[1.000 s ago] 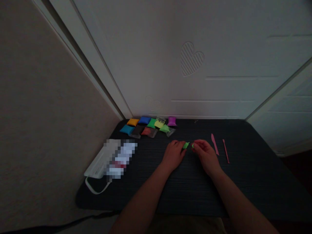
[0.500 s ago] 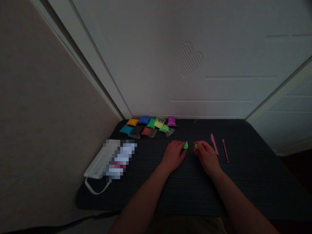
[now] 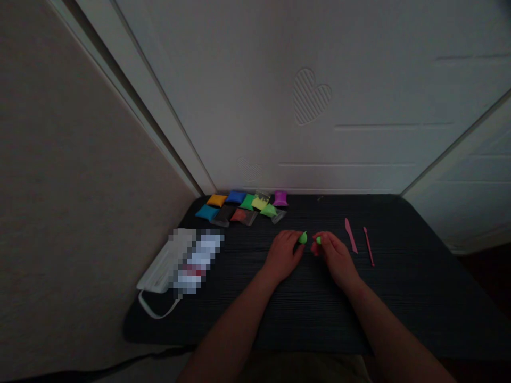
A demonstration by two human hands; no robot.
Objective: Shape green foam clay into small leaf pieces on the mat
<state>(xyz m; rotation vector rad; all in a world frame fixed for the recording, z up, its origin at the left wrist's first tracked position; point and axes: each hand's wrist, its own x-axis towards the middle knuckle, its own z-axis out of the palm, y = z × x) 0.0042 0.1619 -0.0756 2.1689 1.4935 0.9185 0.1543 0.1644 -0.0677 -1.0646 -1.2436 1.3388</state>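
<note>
Right hand [image 3: 337,260]: ok, it's slid a touch back toward the left hand [image 3: 282,254] since half a second ago, gap's still there. Thumb and fingers are pinching a green bit [image 3: 318,240].
Left hand: hasn't really budged, fingertips and thumb closed on the green lump [image 3: 303,238].
Green lump: a second ago its tip leaned over toward the right hand, now it's rounder with the tip poking up. Left fingers hide part of it.
Packets [image 3: 216,200]: same two rows at the back left of the table [image 3: 305,314], all sorts of colours.
Pink tools: knife [image 3: 351,235] and stick [image 3: 369,247], just right of the right hand, which sits between them and the lump.
White thing [image 3: 163,266]: front left, strap dangling forward, partly pixelated so can't read it.
</note>
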